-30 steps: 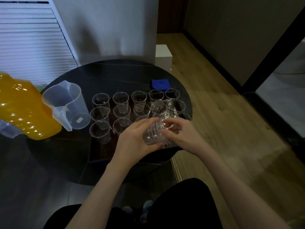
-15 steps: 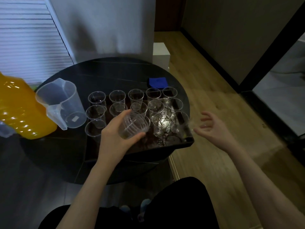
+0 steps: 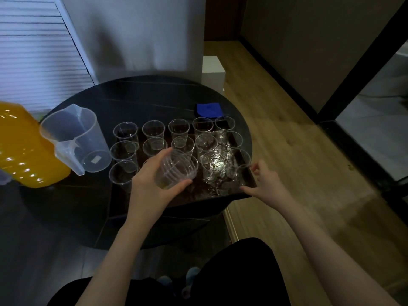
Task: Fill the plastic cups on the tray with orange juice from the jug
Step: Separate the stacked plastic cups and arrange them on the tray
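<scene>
Cups: a nested stack of ribbed clear plastic cups, tilted over the dark tray, gripped by the left hand, its fingers clamped round it. Right hand, half a second ago raised clear, now pinches a cup at the tray's right edge. Fourteen cups stand upright. Beyond, on the round black bench, one translucent empty jug.
</scene>
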